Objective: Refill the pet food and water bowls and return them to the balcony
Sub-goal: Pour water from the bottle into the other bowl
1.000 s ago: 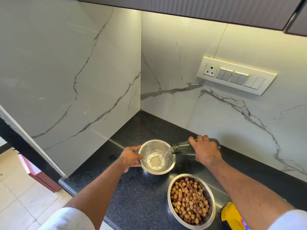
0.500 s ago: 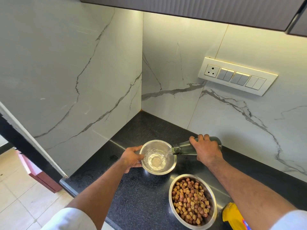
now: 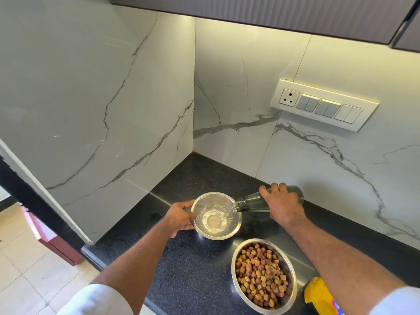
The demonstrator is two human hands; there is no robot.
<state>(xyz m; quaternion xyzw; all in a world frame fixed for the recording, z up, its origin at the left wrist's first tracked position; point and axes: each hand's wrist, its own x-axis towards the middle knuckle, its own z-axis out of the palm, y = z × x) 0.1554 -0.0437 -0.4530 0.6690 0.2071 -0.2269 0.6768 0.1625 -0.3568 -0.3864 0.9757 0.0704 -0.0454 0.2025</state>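
Note:
A steel water bowl (image 3: 236, 226) stands on the black counter (image 3: 195, 269), with water swirling in its bottom. My left hand (image 3: 179, 218) grips its left rim. My right hand (image 3: 283, 204) holds a dark green glass bottle (image 3: 251, 204) tipped sideways, its mouth over the bowl's right rim, and a thin stream runs into the bowl. A second steel bowl (image 3: 293, 272) full of brown kibble sits nearer me, to the right of the water bowl.
A yellow food bag (image 3: 318, 294) lies at the counter's near right edge. Marble walls close the corner on the left and behind. A switch panel (image 3: 322, 105) is on the back wall. Cabinets hang overhead. Tiled floor lies left of the counter.
Water keeps pouring and the level in the bowl has risen slightly. Both hands, the bottle and the bowl hold nearly the same place.

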